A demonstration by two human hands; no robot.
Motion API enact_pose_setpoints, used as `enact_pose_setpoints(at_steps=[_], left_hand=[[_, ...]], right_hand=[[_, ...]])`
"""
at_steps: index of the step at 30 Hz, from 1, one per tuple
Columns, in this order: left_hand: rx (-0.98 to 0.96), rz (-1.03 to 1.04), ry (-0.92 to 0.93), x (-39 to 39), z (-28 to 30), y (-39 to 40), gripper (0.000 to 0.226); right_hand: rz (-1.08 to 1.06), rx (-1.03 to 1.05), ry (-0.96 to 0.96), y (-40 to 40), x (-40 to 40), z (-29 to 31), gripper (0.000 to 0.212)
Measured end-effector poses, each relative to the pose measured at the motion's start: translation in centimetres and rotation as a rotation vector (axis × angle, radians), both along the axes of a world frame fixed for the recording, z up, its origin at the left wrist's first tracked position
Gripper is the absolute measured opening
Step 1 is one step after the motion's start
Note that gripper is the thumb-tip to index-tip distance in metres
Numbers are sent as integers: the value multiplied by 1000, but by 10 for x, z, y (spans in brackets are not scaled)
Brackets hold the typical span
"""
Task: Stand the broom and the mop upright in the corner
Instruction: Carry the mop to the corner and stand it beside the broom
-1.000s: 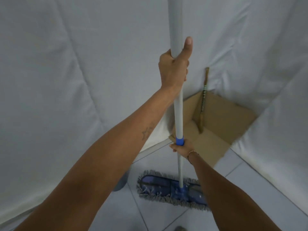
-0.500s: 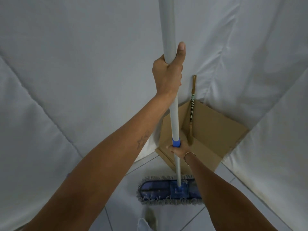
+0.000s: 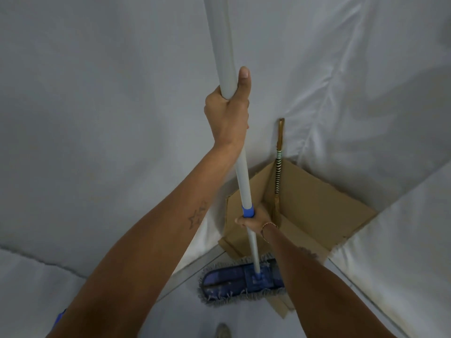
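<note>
I hold the mop upright in front of me. Its long grey pole (image 3: pixel 220 45) runs from the top of the view down to a flat blue fringed mop head (image 3: pixel 234 281) on the floor. My left hand (image 3: pixel 228 113) grips the pole high up, thumb pointing up. My right hand (image 3: pixel 255 218) grips it lower, just under a blue collar (image 3: pixel 247 211). The broom (image 3: pixel 278 164), a thin brown stick with a black-and-white striped band, stands upright in the corner inside an open cardboard box (image 3: pixel 317 211).
White cloth (image 3: pixel 97 118) covers the walls on both sides of the corner. The floor (image 3: pixel 185 313) is pale tile. A box flap (image 3: pixel 280 306) lies flat on the floor by the mop head. The tip of a shoe (image 3: pixel 223 331) shows at the bottom edge.
The mop head has moved closer to the box and now rests at its front edge. The view has shifted nearer to the corner. Both hands keep their grip.
</note>
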State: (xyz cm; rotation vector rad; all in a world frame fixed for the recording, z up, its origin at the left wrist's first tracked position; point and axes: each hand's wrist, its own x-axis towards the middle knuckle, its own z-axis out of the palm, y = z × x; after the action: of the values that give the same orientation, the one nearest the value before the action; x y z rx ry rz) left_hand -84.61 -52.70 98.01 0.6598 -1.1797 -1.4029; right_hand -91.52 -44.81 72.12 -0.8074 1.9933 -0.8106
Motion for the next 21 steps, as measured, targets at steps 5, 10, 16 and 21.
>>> enact_pose_setpoints(at_steps=[5,10,16,21], left_hand=[[13,18,0,-47,-7,-35,46],[12,43,-36,-97,-15,-54,45],[40,124,-58,-154,-31,-60,44],[68,231,-101,-208,-32,-56,46]], right_hand=[[21,18,-27,-35,-44,-7,19],[42,40,-51,-52,-94,-19,16],[105,67,-69,-56,-150,-38,24],[195,117,-122,-56,-209,-42,21]])
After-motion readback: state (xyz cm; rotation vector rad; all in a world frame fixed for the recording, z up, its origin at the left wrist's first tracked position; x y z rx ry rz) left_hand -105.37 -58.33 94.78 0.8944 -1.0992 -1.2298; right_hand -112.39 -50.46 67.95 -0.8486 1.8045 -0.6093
